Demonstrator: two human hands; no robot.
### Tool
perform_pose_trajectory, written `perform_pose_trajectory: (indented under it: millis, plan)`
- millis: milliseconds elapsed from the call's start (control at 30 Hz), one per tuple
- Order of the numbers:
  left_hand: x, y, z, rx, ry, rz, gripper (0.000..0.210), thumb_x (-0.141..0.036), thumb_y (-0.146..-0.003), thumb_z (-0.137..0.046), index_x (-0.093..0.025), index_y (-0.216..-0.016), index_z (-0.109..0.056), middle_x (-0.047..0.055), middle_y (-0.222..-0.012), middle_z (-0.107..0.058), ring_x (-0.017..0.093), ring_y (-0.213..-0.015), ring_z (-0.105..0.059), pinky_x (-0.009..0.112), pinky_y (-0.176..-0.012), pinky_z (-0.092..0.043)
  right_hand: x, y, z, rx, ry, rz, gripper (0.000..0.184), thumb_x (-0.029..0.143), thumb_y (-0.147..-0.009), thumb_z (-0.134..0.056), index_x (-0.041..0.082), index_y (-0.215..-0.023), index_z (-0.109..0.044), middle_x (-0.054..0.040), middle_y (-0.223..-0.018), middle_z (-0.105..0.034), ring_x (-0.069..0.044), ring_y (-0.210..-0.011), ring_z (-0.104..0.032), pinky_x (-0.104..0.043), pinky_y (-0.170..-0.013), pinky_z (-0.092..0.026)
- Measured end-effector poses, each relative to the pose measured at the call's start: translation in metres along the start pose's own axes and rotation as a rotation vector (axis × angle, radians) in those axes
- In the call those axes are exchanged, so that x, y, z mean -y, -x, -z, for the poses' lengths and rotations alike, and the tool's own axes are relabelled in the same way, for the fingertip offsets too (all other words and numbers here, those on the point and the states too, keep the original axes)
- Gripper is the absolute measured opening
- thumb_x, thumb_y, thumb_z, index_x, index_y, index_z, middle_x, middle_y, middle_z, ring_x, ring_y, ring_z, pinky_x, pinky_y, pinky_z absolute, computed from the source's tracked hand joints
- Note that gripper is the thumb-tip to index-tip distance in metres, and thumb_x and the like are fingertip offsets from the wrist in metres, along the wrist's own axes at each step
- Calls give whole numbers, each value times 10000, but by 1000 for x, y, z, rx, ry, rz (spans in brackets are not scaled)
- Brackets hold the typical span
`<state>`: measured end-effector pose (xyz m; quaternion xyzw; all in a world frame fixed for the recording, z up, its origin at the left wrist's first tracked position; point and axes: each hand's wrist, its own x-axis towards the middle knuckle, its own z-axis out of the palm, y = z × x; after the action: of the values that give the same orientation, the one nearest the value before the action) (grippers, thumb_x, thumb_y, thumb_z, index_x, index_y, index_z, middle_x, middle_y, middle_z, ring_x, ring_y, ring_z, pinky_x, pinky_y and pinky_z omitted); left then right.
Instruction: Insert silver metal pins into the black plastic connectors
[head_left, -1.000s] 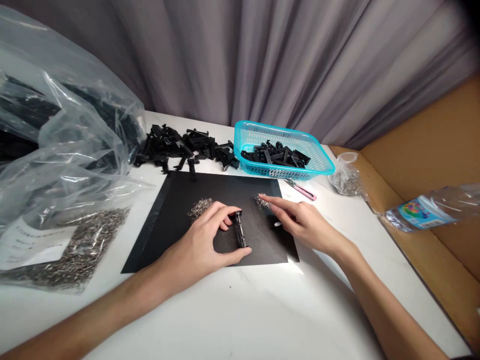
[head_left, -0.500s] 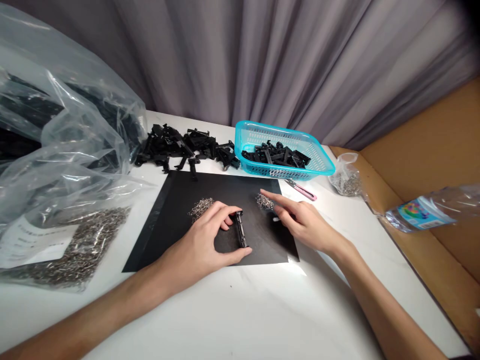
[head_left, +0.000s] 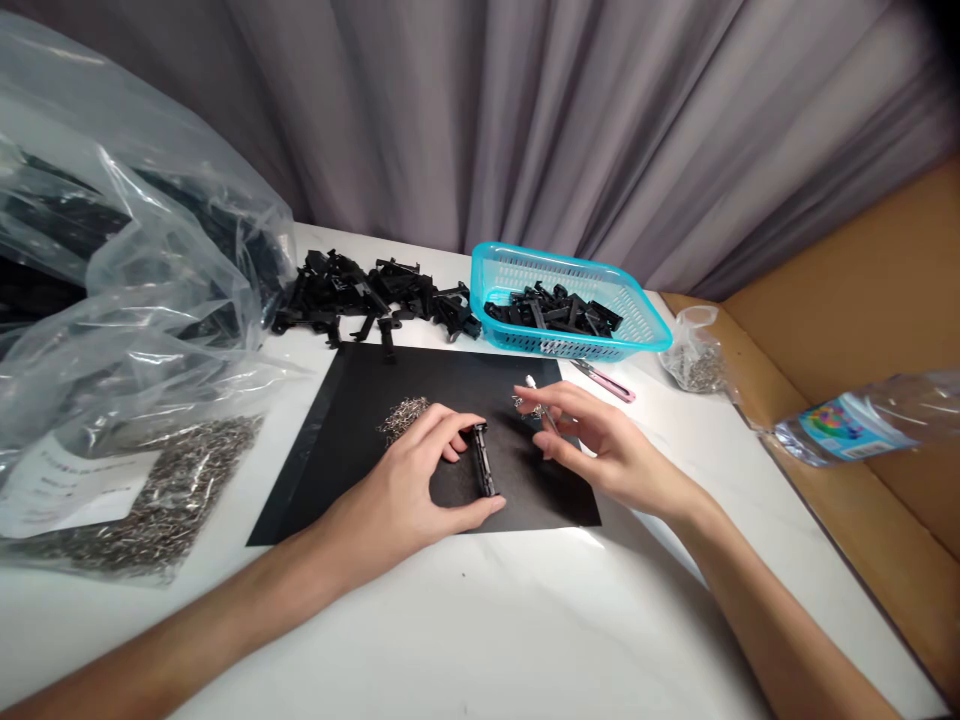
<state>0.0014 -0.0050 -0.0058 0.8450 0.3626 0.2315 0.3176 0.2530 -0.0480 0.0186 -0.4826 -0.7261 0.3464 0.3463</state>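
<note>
My left hand holds a narrow black plastic part by its two ends, fingers at the far end and thumb at the near end, over the black mat. Between the fingers of my right hand is a thin rod with a white tip; its exact kind is unclear. The tip points up and away. Beyond my left fingers lies a pile of small metal springs or clips. A smaller metal pile is partly hidden behind my right fingers.
Loose black plastic parts lie heaped at the back. Beside them stands a blue basket with similar parts. A pink cutter rests near it. Clear bags fill the left; a small bag and a bottle are right.
My right hand has raised the white-tipped rod, whose tip now points up past the index finger rather than lying below the hand. My left hand and the black part stay put.
</note>
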Motion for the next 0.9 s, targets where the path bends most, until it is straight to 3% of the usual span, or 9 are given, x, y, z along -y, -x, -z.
perform_pose_trajectory:
  millis: [133,233,500,633,700,833,900]
  plan:
    - [-1,-1,1,12,1,7,560,-474,-821,-787,-275,-1301,-578,29,-1154,-579,195,-971,-631,360,-901,-580,-3,1,-1,31,24,55,600,222,-988,-615,360,-1546,-442,-73,-1315,-567,-151,-901,-586,-403,-978,-560]
    - [-1,0,1,19,-3,8,562,-477,-827,-785,-275,-1304,-568,27,-1152,-573,195,-982,-624,361,-913,-574,-3,1,-3,43,44,66,701,230,-975,-653,384,-1590,-355,-73,-1346,-537,-142,-869,-569,-393,-974,-568]
    - [-2,0,1,32,2,22,572,-489,-825,-783,-271,-1304,-558,27,-1166,-569,195,-985,-622,359,-911,-572,-2,0,-17,-29,175,187,696,217,-990,-655,389,-1591,-347,-65,-1272,-545,-146,-869,-602,-404,-984,-585]
    - [-3,0,1,32,1,17,579,-501,-827,-776,-263,-1305,-551,26,-1169,-565,192,-983,-620,349,-891,-571,-8,-1,-28,-70,185,281,774,213,-985,-663,349,-1629,-257,-63,-1156,-571,-165,-874,-618,-389,-935,-614]
    - [-3,0,2,35,-2,25,571,-499,-827,-775,-260,-1295,-552,23,-1160,-563,191,-981,-617,345,-881,-571,-10,-1,-32,-78,189,308,728,204,-996,-645,317,-1618,-285,-60,-1118,-580,-167,-886,-632,-377,-920,-616]
    - [-3,0,2,32,0,27,543,-487,-826,-779,-268,-1273,-560,14,-1159,-561,183,-977,-614,340,-888,-567,-16,-2,-34,-123,277,306,346,209,-1056,-527,266,-1395,-564,-64,-1059,-615,-178,-899,-658,-347,-835,-618]
    - [-2,0,1,25,-1,15,535,-485,-828,-780,-274,-1269,-563,10,-1167,-558,177,-976,-613,338,-896,-566,-19,-3,-32,-120,331,294,293,208,-1072,-480,253,-1337,-599,-78,-1083,-623,-188,-929,-663,-349,-821,-616]
